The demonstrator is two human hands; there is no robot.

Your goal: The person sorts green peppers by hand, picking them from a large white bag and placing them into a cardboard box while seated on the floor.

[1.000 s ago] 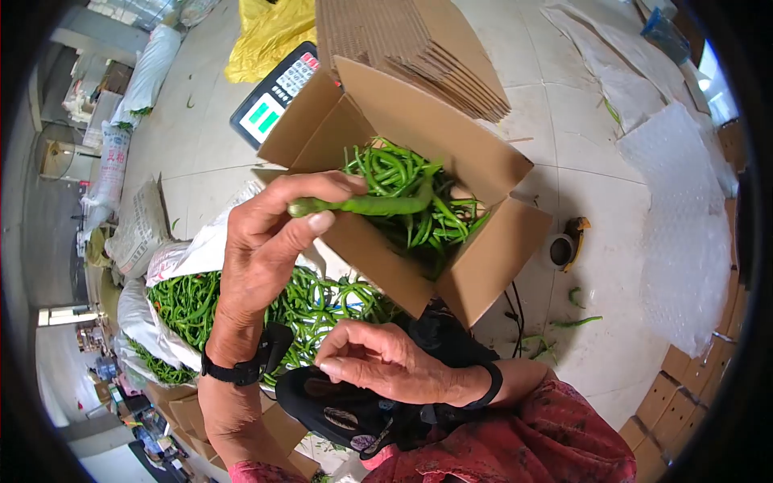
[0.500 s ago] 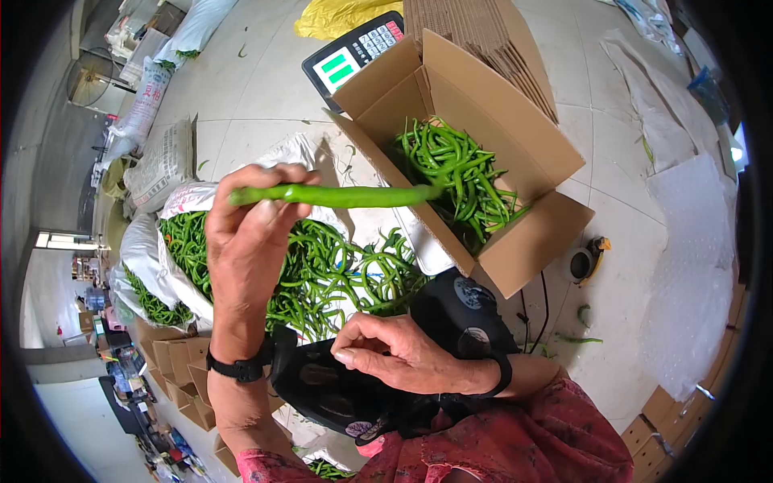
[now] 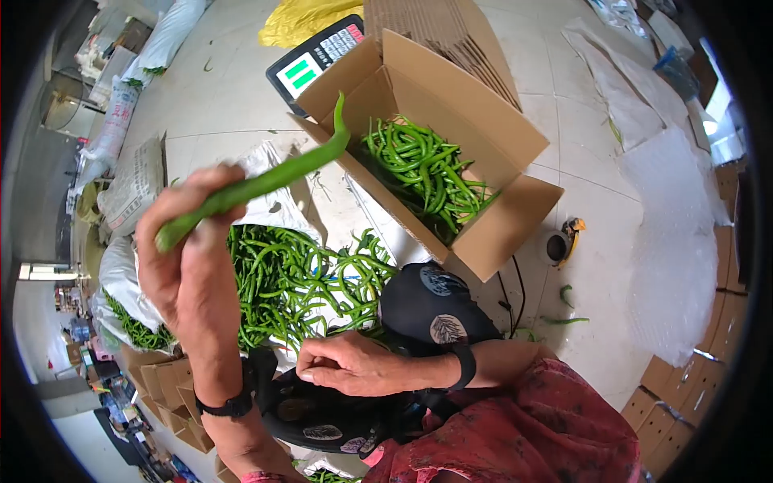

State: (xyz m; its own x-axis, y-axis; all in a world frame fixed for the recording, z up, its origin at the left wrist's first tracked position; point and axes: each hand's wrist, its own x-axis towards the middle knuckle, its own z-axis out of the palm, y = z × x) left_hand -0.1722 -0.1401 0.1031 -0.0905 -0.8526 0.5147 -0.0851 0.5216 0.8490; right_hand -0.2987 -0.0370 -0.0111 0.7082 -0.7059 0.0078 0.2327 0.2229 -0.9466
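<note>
My left hand (image 3: 189,258) is raised and grips one long green pepper (image 3: 258,183) by its lower end; the pepper slants up to the right toward the open cardboard box (image 3: 507,233), its curled stem just left of the box's near flap. The box holds a heap of green peppers (image 3: 423,173). My right hand (image 3: 346,366) rests low on my knee with fingers curled and nothing visible in it. Under my left hand lies a large pile of green peppers (image 3: 298,278) on white sacking.
A digital scale (image 3: 310,64) and a stack of flat cardboard (image 3: 451,32) sit behind the box. White sacks (image 3: 133,189) line the left. A small tape roll (image 3: 561,244), stray peppers and bubble wrap (image 3: 672,241) lie on the tiled floor at right.
My left hand has drawn the pepper back from over the box, leftward and higher, tilting it from level to slanted. My right hand slid slightly left on my knee.
</note>
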